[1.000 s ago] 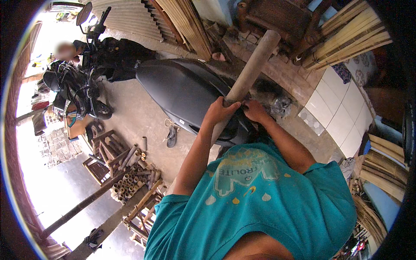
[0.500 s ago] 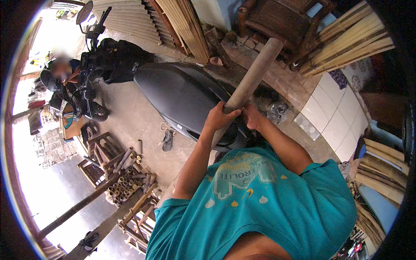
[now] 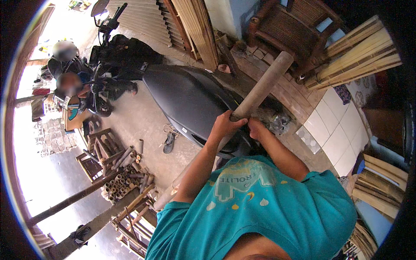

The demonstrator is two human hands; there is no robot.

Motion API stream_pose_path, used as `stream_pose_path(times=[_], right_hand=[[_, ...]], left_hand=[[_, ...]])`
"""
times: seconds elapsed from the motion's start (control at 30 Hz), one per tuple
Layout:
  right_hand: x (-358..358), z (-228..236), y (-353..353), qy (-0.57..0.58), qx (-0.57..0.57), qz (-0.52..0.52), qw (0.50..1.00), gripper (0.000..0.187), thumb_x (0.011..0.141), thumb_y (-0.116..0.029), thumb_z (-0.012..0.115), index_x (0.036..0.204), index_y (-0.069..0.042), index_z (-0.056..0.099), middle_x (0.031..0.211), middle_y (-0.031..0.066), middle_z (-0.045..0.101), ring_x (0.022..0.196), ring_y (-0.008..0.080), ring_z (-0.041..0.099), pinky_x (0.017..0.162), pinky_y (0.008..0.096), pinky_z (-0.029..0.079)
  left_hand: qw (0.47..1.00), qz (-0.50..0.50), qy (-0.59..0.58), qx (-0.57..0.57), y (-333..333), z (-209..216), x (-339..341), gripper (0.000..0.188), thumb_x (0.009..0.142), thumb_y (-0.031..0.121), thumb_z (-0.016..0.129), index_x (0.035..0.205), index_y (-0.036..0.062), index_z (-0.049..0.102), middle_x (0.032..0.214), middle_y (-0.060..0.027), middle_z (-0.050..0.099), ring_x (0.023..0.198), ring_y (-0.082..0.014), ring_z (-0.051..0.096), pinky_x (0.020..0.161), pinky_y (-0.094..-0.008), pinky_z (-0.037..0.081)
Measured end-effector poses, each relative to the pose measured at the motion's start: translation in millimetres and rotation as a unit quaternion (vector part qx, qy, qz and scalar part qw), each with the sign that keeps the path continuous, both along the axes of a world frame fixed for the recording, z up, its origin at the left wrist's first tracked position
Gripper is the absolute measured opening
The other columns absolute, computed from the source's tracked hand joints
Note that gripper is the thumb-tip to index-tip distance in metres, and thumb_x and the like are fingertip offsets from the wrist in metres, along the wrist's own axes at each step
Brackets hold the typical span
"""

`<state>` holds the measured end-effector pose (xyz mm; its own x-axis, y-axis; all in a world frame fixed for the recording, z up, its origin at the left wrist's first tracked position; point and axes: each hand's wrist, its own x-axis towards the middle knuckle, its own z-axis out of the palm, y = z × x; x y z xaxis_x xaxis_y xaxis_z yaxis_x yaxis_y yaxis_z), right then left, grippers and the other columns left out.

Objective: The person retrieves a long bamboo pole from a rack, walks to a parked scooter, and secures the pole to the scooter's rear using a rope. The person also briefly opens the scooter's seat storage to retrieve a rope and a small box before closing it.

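Observation:
A long, thick, grey-brown bamboo pole (image 3: 264, 84) slants from the upper right down behind my left forearm, in front of a dark motorbike seat (image 3: 186, 93). My left hand (image 3: 226, 126) is closed round it near the middle, thumb lying across its side. Close beside the pole, just right of my left thumb, my right hand (image 3: 256, 129) is curled closed. Its fingertips are hidden, and I cannot make out what they hold.
Cut bamboo pieces (image 3: 121, 186) are stacked at the lower left beside wooden frames. A sandal (image 3: 169, 143) lies on the floor. A bamboo chair (image 3: 299, 28) and split bamboo bundles (image 3: 359, 54) stand at upper right. People (image 3: 69, 82) are near motorbikes at far left.
The whole view has shifted, so the scene sits slightly lower and to the right. Both hands keep their places at the pole. A second person shows more clearly at far left.

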<state>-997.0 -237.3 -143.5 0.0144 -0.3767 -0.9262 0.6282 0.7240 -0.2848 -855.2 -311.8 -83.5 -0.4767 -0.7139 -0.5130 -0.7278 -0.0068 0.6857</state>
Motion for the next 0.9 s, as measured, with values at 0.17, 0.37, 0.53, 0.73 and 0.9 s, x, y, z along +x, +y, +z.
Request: stream_pose_path(times=[0.17, 0.37, 0.53, 0.73, 0.9], right_hand=[[18, -23, 18, 0.147, -0.119, -0.037, 0.981, 0.036, 0.101, -0.021, 0.045, 0.134, -0.008, 0.052, 0.128, 0.0121, 0.061, 0.112, 0.0274, 0.058, 0.097, 0.0423, 0.046], [-8, -29, 34, 0.126, -0.332, 0.135, 0.925, 0.034, 0.1, -0.019, 0.046, 0.128, -0.005, 0.058, 0.128, 0.0131, 0.062, 0.118, 0.026, 0.058, 0.105, 0.0417, 0.043], [-14, -116, 43, 0.066, -0.366, 0.085, 0.925, 0.036, 0.097, -0.015, 0.049, 0.131, -0.005, 0.058, 0.13, 0.0128, 0.062, 0.121, 0.0281, 0.057, 0.108, 0.0427, 0.041], [-18, -5, 8, -0.013, -0.202, 0.088, 0.975, 0.044, 0.088, -0.008, 0.057, 0.132, -0.004, 0.056, 0.137, 0.0117, 0.058, 0.129, 0.0277, 0.051, 0.112, 0.0426, 0.037], [-22, -27, 32, 0.347, -0.385, 0.426, 0.741, 0.044, 0.09, -0.014, 0.059, 0.134, -0.005, 0.054, 0.135, 0.0098, 0.059, 0.126, 0.0264, 0.054, 0.107, 0.0436, 0.043]], left_hand=[[0.999, 0.001, 0.0, -0.042, 1, 1, -2, 0.07, 0.072, 0.054, 0.082, 0.108, -0.0039, 0.067, 0.099, -0.0237, 0.071, 0.094, -0.035, 0.07, 0.082, -0.0426, 0.054], [0.997, -0.007, -0.025, -0.068, 3, 6, -4, 0.076, 0.07, 0.059, 0.08, 0.106, -0.007, 0.066, 0.099, -0.0275, 0.07, 0.096, -0.0401, 0.069, 0.082, -0.0456, 0.054], [0.994, -0.005, -0.027, -0.105, 10, 11, -5, 0.075, 0.071, 0.058, 0.079, 0.105, -0.0066, 0.064, 0.1, -0.0297, 0.068, 0.097, -0.0432, 0.067, 0.083, -0.0474, 0.053], [0.996, 0.003, -0.028, -0.088, 11, 15, -6, 0.076, 0.071, 0.059, 0.079, 0.106, -0.0055, 0.063, 0.103, -0.0305, 0.068, 0.099, -0.0446, 0.066, 0.083, -0.0486, 0.053], [0.997, -0.016, -0.051, -0.052, 13, 9, -6, 0.084, 0.071, 0.062, 0.077, 0.113, -0.0073, 0.058, 0.105, -0.0291, 0.066, 0.103, -0.0431, 0.064, 0.087, -0.0474, 0.051]])
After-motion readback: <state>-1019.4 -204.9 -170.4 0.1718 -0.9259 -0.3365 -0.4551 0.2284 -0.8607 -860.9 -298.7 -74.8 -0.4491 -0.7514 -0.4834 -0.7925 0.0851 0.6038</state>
